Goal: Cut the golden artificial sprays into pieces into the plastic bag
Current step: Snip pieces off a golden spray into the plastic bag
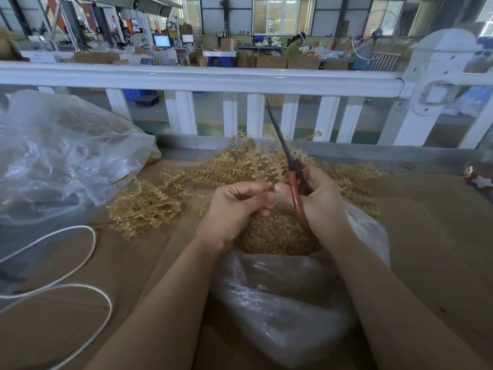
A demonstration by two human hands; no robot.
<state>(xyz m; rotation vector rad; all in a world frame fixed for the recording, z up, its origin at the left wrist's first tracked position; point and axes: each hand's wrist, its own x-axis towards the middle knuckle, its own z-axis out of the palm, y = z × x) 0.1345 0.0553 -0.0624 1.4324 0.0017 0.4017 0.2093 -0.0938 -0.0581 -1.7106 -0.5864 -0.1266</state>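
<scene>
Golden artificial sprays (165, 193) lie heaped on the brown table beyond my hands. An open clear plastic bag (288, 303) sits right in front of me, with cut golden pieces (274, 236) inside it. My right hand (320, 198) grips red-handled scissors (290, 169), whose dark blades point up and away, closed. My left hand (237, 209) hovers over the bag's mouth with its fingers curled; thumb and forefinger are pressed together beside my right thumb. Whether they pinch a thin stem is hard to tell.
A large crumpled clear bag (61, 156) fills the left of the table. A white cord (66, 263) loops at the near left. A white railing (213, 76) runs along the table's far edge. A small red-and-white object (477, 178) lies at the right.
</scene>
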